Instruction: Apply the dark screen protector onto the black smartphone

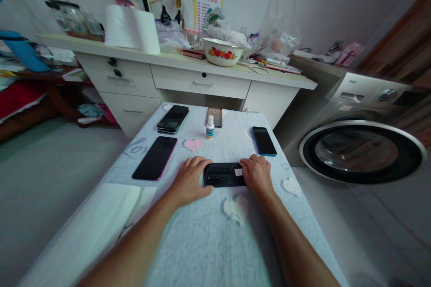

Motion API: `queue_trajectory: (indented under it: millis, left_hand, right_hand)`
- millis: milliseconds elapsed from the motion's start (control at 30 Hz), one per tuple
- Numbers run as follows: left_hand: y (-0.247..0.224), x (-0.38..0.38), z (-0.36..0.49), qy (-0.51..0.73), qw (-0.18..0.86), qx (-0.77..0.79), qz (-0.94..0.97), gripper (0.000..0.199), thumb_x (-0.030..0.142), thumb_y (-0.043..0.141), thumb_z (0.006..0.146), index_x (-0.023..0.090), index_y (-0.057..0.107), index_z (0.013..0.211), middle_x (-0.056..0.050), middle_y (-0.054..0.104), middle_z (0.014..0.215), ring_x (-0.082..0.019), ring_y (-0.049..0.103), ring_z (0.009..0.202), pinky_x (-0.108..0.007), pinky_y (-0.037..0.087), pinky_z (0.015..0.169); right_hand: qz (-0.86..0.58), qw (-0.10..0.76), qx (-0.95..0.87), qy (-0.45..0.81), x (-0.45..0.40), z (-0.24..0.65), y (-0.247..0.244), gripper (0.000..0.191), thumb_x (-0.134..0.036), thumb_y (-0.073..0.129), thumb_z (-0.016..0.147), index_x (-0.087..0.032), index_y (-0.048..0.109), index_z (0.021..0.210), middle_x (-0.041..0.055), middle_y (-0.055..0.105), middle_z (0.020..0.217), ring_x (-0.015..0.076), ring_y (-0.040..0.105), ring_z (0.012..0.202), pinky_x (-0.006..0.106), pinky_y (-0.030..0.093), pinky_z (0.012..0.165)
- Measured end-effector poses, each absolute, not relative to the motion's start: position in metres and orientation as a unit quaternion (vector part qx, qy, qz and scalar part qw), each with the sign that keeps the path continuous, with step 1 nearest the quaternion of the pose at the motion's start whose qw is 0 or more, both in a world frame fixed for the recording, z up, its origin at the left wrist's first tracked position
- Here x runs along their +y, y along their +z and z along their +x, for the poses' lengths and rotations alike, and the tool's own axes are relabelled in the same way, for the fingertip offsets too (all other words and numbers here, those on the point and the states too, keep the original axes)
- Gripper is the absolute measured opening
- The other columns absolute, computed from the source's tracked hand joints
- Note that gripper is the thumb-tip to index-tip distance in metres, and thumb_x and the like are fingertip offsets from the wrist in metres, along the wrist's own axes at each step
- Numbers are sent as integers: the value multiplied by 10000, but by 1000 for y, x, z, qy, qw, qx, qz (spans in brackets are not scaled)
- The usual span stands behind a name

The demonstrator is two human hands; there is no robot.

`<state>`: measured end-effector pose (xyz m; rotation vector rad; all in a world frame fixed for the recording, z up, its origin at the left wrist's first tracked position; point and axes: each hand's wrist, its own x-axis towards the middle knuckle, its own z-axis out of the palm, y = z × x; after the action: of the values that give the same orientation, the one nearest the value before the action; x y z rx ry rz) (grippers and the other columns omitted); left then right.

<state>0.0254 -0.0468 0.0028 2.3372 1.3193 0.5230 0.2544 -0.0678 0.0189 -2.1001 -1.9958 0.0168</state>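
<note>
A black phone lies sideways on the cloth-covered table, its back with the camera block facing up. My left hand grips its left end between thumb and fingers. Around the right end, beside a small pale label, my right hand is closed. To the left lies a large phone with a pink edge, screen up. Behind it is a stack of dark phones. A blue-edged phone rests at the right. A small white spray bottle stands before a brownish phone case.
A white desk behind the table holds a flowered bowl, paper rolls and plastic bags. At the right stands a washing machine. White folded material lies along the table's left side.
</note>
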Motion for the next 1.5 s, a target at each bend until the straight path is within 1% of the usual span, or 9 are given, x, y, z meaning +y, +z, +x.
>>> queue_trajectory:
  millis: [167, 467, 700, 800, 1000, 1167, 1367, 1500]
  left_hand:
    - [1, -46, 26, 199, 197, 470, 837, 615, 288, 656, 634, 261, 492, 1226, -50, 516, 1223, -277, 464, 1121, -421, 357, 993]
    - [-3, -46, 26, 202, 196, 466, 839, 624, 297, 656, 638, 253, 488, 1237, -52, 515, 1221, -275, 462, 1118, -420, 353, 996]
    - [2, -47, 27, 193, 198, 471, 838, 612, 296, 651, 642, 243, 495, 1231, -56, 516, 1217, -279, 461, 1118, -423, 354, 995]
    - [3, -47, 27, 192, 199, 469, 839, 614, 297, 649, 645, 239, 494, 1237, -60, 517, 1216, -277, 463, 1109, -422, 360, 991]
    - [-3, -46, 25, 204, 195, 462, 841, 620, 303, 654, 645, 268, 489, 1242, -45, 513, 1224, -278, 461, 1117, -425, 351, 999]
    - [-1, -46, 26, 198, 196, 466, 840, 622, 301, 655, 642, 255, 493, 1241, -55, 514, 1220, -279, 463, 1113, -427, 354, 997]
    - [2, -47, 27, 189, 196, 472, 838, 621, 308, 655, 642, 243, 494, 1238, -61, 514, 1220, -278, 459, 1117, -423, 354, 996]
    - [0, -45, 26, 189, 195, 470, 840, 626, 311, 657, 640, 241, 491, 1239, -59, 508, 1229, -277, 458, 1114, -423, 359, 989]
  right_hand:
    - [-704, 134, -698, 7, -67, 246, 17, 241, -272, 477, 925, -272, 716, 958, 51, 600, 918, 194, 444, 904, 319, 244, 800]
    - [-672, 131, -729, 8, -65, 236, 18, 247, -279, 458, 936, -261, 704, 946, 49, 590, 915, 190, 440, 907, 321, 245, 813]
    - [-658, 135, -741, 1, -63, 233, 15, 248, -284, 459, 940, -293, 691, 1027, 44, 580, 910, 193, 428, 900, 327, 241, 822]
    - [-658, 131, -742, 3, -62, 232, 14, 246, -283, 461, 940, -301, 692, 1021, 44, 578, 912, 195, 423, 904, 326, 241, 816]
    - [-659, 121, -742, 2, -62, 231, 15, 243, -280, 466, 937, -308, 693, 1019, 39, 581, 915, 194, 425, 902, 326, 241, 811]
    - [-659, 131, -740, 3, -62, 233, 14, 253, -291, 457, 941, -312, 696, 1020, 43, 582, 902, 195, 428, 902, 332, 241, 821]
    - [-672, 129, -729, 10, -63, 240, 18, 249, -275, 471, 924, -279, 711, 990, 57, 591, 910, 199, 439, 912, 337, 239, 826]
    - [-681, 129, -720, 10, -64, 244, 19, 233, -245, 500, 895, -276, 715, 979, 54, 596, 902, 203, 442, 914, 338, 241, 821]
